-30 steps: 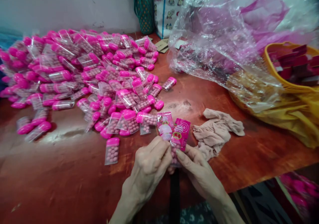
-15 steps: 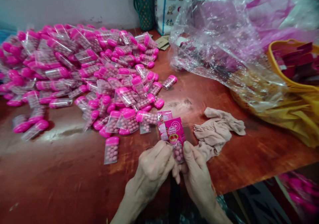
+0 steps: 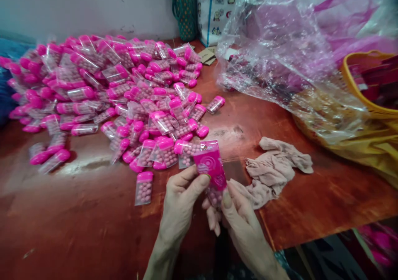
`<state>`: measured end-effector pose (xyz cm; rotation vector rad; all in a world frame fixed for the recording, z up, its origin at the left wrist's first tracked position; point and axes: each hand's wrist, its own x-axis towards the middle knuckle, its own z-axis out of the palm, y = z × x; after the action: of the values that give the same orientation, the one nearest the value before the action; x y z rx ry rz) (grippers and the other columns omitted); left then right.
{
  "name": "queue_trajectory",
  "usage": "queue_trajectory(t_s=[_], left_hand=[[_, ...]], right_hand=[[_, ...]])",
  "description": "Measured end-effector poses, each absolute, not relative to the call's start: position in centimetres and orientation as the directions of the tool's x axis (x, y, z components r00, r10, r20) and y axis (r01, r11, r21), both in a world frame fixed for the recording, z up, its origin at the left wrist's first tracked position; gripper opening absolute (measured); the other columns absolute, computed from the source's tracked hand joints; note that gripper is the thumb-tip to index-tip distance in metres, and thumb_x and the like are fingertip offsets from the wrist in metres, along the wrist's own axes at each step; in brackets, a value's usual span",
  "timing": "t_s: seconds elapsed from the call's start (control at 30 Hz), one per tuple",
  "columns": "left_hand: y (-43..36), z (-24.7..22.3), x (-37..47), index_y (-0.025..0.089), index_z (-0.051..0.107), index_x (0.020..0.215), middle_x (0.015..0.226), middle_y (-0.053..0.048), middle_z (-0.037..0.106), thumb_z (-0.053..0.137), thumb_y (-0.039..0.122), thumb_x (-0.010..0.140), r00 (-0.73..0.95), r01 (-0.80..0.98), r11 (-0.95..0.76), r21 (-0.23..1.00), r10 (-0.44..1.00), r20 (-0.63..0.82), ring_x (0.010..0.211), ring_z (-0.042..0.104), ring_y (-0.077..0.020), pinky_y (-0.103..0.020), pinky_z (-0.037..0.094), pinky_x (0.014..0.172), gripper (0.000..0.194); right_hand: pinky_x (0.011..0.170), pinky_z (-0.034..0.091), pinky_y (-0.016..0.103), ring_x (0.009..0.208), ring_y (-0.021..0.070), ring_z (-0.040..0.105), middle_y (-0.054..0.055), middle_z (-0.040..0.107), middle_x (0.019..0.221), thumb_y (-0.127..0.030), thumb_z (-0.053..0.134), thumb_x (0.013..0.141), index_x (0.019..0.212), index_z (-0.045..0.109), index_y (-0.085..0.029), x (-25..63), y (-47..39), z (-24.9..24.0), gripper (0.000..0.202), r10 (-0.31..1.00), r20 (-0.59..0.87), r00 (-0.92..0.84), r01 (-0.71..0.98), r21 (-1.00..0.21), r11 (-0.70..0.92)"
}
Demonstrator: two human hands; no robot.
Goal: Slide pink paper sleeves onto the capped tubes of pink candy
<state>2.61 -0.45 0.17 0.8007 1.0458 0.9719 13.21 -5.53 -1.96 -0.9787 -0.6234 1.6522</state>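
My right hand (image 3: 238, 213) pinches the lower end of a small clear bottle of pink balls (image 3: 214, 196). A pink printed label (image 3: 209, 164) with swirls covers its upper part, so the cap is hidden. My left hand (image 3: 183, 201) grips the label's left edge between thumb and fingers. Just behind it lies a shiny pink printed packet (image 3: 211, 144), partly covered. To the left, one pink-capped bottle (image 3: 144, 188) of the same balls lies alone on the table. A crumpled beige cloth (image 3: 273, 168) lies right of my hands.
A large heap of pink-capped bottles (image 3: 102, 81) spreads over the left and back of the brown table (image 3: 93, 222). At right, clear plastic sheeting (image 3: 264, 56) lies against a yellow basket (image 3: 348, 81) holding dark red pieces. Bags (image 3: 207, 18) stand against the wall.
My left hand has shifted left and opened out from a curled grip to a thumb-and-finger hold on the label. The label now tilts leftward. The whole view has shifted slightly.
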Motion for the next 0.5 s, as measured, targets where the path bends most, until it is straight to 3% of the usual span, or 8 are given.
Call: queue_trajectory(t_s=[0.17,0.33,0.5], left_hand=[[-0.6,-0.5,3.0,0.015,0.069,0.086,0.071,-0.003,0.068,0.067,0.023,0.075,0.063,-0.344,0.328,0.88,0.943,-0.327,0.062,0.062,-0.0147,-0.025,0.051,0.059,0.014],[-1.5,-0.5,3.9,0.017,0.065,0.089,0.063,-0.001,0.065,0.059,0.027,0.081,0.182,-0.383,0.406,0.83,0.914,-0.363,0.034,0.053,-0.0094,-0.02,0.041,0.03,0.014],[-2.3,-0.5,4.2,0.016,0.061,0.089,0.041,0.006,0.05,0.053,0.028,0.086,0.344,-0.374,0.531,0.76,0.841,-0.418,0.026,0.05,-0.01,-0.017,0.041,0.027,0.015]], right_hand=[[0.038,0.031,0.017,0.039,0.0052,0.041,-0.004,0.05,0.053,-0.038,0.042,0.093,0.073,0.053,-0.016,13.5,-5.9,-1.4,0.031,0.945,-0.305,-0.117,-0.409,-0.852,-0.326],[0.035,0.029,0.017,0.035,0.0043,0.04,-0.005,0.048,0.053,-0.035,0.04,0.094,0.072,0.05,-0.018,13.5,-6.1,-1.0,0.029,0.973,-0.222,0.057,-0.224,-0.953,-0.204],[0.039,0.035,0.019,0.043,0.0073,0.044,-0.003,0.049,0.06,-0.036,0.041,0.093,0.078,0.052,-0.019,13.5,-6.1,-0.9,0.025,0.964,-0.201,0.173,-0.058,-0.979,-0.194]])
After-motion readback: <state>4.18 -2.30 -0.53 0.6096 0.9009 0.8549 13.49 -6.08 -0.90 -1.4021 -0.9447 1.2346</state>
